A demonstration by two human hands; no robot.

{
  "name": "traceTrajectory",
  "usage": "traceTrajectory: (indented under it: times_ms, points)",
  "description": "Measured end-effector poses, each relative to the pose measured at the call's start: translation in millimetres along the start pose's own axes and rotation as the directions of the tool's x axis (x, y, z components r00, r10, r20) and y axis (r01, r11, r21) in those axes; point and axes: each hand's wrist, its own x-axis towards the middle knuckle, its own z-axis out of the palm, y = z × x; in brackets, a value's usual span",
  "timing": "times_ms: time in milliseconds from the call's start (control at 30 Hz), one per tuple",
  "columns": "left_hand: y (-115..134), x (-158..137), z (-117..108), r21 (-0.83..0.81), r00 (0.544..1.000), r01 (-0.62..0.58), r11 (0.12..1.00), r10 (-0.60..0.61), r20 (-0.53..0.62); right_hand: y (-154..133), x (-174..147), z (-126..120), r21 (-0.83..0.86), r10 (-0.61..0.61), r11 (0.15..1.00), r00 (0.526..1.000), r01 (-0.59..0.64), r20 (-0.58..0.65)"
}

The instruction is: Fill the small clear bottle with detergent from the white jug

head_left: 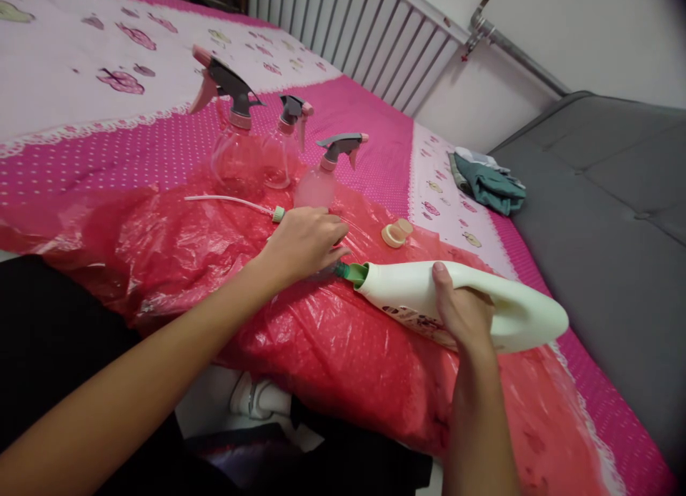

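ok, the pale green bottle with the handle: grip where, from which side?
By its built-in handle, probably from the near side, where the right hand holds it. The pale green bottle is tipped nearly horizontal, green spout pointing left, and the handle's opening gives room to wrap around.

Black legwear [53,346] is worn, with both forearms [176,353] bare.

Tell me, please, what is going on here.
A person's right grip holds a pale bottle sideways, its green spout at the dark green neck of a second bottle. The left grip appears to hold that bottle, hiding most of it. Three spray bottles stand beyond, a thin tube near them, and a cap lies on the red plastic. No stream shows.
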Motion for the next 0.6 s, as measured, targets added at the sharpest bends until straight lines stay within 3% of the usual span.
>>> traceTrajectory:
  times_ms: [133, 367, 600]
  points:
    - [4, 1, -3, 0.021, 1.0, -0.006, 1.0, 0.005, 0.021, -1, 0, -1, 0.016, -0.007, 1.0, 1.0, 0.007, -0.001]
    - [-1, 4, -16, -0.033, 0.979, 0.024, 0.999, -0.017, 0.202, -1, 1, -1, -0.014, 0.005, 1.0, 1.0, -0.005, 0.0]
    - [-17, 1, -15, -0.171, 0.977, -0.043, 0.984, 0.077, 0.198, 0, 0, 0, -0.019, 0.003, 1.0, 1.0, -0.002, 0.008]
